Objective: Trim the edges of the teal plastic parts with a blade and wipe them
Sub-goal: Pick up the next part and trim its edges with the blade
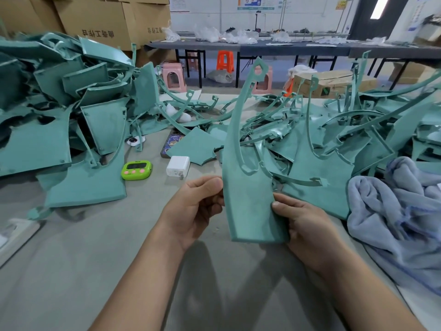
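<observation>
The left hand [198,206] pinches the left edge of one teal part [248,187], held upright above the surface [119,247]; the right hand [303,225] grips its right edge. It seems an inspection step; next, trimming needs a blade, not visible here.

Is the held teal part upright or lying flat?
Upright: left hand and right hand grip the teal part at its base, tip up.

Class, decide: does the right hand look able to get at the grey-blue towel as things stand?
Probably yes: the towel lies just beside the right hand, nothing between, though that hand holds the teal part.
</observation>
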